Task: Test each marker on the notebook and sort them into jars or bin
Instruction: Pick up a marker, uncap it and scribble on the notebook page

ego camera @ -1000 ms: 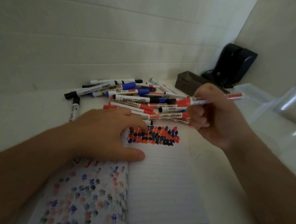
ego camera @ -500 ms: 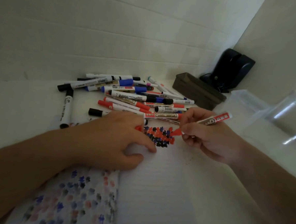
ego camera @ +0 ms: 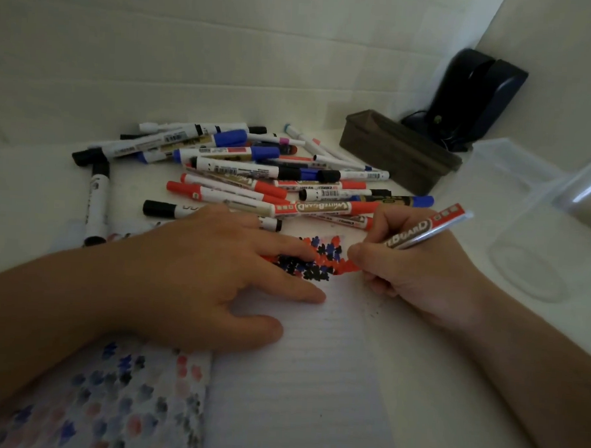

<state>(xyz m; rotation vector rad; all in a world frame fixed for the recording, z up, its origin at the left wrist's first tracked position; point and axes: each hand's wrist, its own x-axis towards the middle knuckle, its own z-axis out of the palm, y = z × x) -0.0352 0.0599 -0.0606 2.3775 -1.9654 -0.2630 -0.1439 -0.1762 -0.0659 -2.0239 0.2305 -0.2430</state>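
An open lined notebook [ego camera: 299,378] lies in front of me, with a patch of red, blue and black test marks [ego camera: 316,259] near its top. My right hand [ego camera: 411,267] grips a red whiteboard marker [ego camera: 424,230], its tip down on the right edge of that patch. My left hand [ego camera: 216,274] lies flat on the page, fingers spread, a red cap partly visible under its fingers. A pile of markers [ego camera: 255,173] with red, blue and black caps lies behind the notebook.
A dark rectangular bin [ego camera: 400,150] stands at the back right, with a black device [ego camera: 472,96] behind it. Clear plastic containers [ego camera: 532,243] sit to the right. A single black-capped marker [ego camera: 96,203] lies at the left. White walls enclose the back and right.
My right hand brought the red marker down from above the pile to the page, tip now on the marks. My left hand stayed pressed on the notebook, shifting slightly.
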